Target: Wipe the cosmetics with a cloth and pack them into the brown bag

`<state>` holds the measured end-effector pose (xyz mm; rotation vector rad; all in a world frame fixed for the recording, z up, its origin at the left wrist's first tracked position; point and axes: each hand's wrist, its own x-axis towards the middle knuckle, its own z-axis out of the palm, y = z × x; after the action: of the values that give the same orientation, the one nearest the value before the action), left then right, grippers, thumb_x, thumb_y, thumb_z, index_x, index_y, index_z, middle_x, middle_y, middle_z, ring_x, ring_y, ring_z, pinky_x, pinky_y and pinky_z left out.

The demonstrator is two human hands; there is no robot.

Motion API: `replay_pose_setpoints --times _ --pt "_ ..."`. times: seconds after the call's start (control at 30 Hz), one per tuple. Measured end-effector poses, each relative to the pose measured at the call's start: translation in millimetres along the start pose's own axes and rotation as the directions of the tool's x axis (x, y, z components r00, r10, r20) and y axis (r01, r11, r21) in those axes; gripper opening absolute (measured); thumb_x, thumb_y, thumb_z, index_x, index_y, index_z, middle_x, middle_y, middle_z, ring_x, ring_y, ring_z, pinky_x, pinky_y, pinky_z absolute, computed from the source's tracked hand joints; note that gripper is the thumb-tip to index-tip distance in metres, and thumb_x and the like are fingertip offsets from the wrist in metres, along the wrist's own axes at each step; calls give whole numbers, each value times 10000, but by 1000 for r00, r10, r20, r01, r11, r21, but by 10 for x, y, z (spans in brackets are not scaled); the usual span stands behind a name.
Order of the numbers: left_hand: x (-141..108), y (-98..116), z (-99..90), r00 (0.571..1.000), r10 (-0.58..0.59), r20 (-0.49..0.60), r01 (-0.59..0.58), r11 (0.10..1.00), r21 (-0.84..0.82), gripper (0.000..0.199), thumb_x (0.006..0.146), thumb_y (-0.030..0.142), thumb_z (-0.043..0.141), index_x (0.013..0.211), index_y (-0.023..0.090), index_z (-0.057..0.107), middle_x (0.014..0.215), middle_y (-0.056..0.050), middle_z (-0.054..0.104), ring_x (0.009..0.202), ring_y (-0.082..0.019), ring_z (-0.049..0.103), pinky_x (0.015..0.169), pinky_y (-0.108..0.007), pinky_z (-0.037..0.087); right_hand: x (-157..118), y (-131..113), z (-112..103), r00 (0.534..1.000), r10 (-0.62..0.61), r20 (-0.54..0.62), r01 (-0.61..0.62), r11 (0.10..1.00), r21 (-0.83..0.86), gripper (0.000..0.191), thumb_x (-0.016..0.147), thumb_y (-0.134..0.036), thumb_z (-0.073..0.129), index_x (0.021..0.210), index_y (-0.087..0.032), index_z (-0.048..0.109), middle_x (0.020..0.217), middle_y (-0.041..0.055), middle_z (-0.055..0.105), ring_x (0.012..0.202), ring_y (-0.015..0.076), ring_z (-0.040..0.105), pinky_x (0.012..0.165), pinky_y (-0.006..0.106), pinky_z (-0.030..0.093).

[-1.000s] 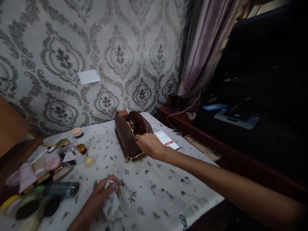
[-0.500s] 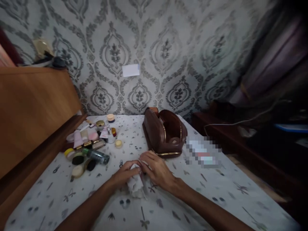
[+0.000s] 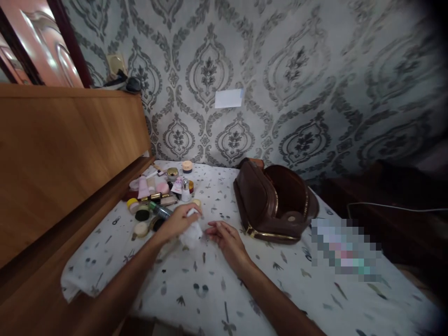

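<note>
My left hand (image 3: 179, 221) is closed around a crumpled white wipe or tissue (image 3: 192, 235), which hangs down below the fingers. Close by on the right, my right hand (image 3: 227, 238) has its fingers apart, slightly curled, with nothing in them. Just beyond the left hand lies a group of cosmetics, among them a dark green bottle (image 3: 159, 210), a pink tube (image 3: 143, 187) and a small white bottle (image 3: 185, 191). A pale round jar (image 3: 196, 202) is partly hidden behind the left hand. Right of my hands stands a brown leather bag (image 3: 257, 196), unzipped.
A patterned white cloth (image 3: 196, 298) covers the table. At the left rises a wooden panel (image 3: 70, 135); a patterned wall (image 3: 210, 70) closes off the back. A blurred-out flat item (image 3: 345, 252) lies right of the bag, and a white cable (image 3: 392, 206) runs behind it.
My right hand has come away from the wipe and opened. The left hand has moved toward the cosmetics with the wipe. The view has turned left.
</note>
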<state>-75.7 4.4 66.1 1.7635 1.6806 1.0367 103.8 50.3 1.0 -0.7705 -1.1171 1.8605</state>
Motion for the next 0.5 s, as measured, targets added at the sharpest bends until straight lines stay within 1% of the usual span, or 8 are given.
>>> replay_pose_setpoints --times 0.07,0.1,0.17,0.23,0.3,0.37,0.4,0.5 --pt "97 -115 -343 992 -25 -122 67 933 354 243 874 302 475 964 198 676 921 -6 714 828 -174 630 767 -249 468 -33 -22 -20 1000 20 18 -20 1000 13 470 648 -580 780 843 -158 713 709 56 695 744 184 637 722 302 479" --pt "151 -187 -538 981 -57 -188 132 899 418 246 879 298 474 976 197 676 958 -21 722 868 -188 637 795 -264 472 -43 -33 -24 999 27 22 -28 999 23 472 643 -576 789 843 -155 716 703 55 695 745 178 633 717 293 473" --pt "250 -354 -944 944 -117 -307 260 837 481 267 888 252 448 1025 186 668 1039 -58 720 975 -219 635 852 -297 468 -52 -49 -22 999 41 26 -42 998 41 462 641 -562 801 841 -152 724 698 54 697 742 167 626 712 278 463" --pt "315 -544 -1323 879 -201 -432 425 739 522 301 890 210 435 1093 166 653 1066 -115 710 1014 -268 637 846 -344 472 -53 -61 -12 998 55 31 -57 997 53 453 632 -551 813 832 -152 731 687 52 696 730 157 618 698 266 453" --pt "338 -744 -1615 816 -289 -501 555 633 539 296 902 206 442 1100 148 654 1082 -168 693 1026 -311 640 810 -380 485 -49 -71 -2 997 66 36 -68 996 56 454 617 -549 824 825 -155 736 680 49 696 722 152 613 686 258 446" --pt "338 -941 -1799 782 -360 -508 619 548 563 258 913 247 497 1085 144 659 1108 -181 673 1031 -318 639 802 -402 501 -42 -78 1 997 71 43 -73 996 53 462 605 -556 829 821 -157 739 676 47 694 717 151 610 683 258 443" --pt "340 -1033 -1855 782 -389 -488 623 520 584 253 918 275 530 1100 146 649 1131 -164 661 1029 -298 637 814 -412 512 -37 -79 0 996 74 48 -76 996 49 465 605 -559 828 821 -158 740 677 48 694 717 151 609 685 260 444" --pt "380 -1259 -1946 824 -440 -357 556 502 663 325 915 341 593 1191 171 590 1208 -99 613 1038 -229 622 866 -432 534 -19 -68 -12 995 85 58 -88 995 40 469 608 -567 824 821 -159 738 675 49 694 707 147 603 683 260 441"
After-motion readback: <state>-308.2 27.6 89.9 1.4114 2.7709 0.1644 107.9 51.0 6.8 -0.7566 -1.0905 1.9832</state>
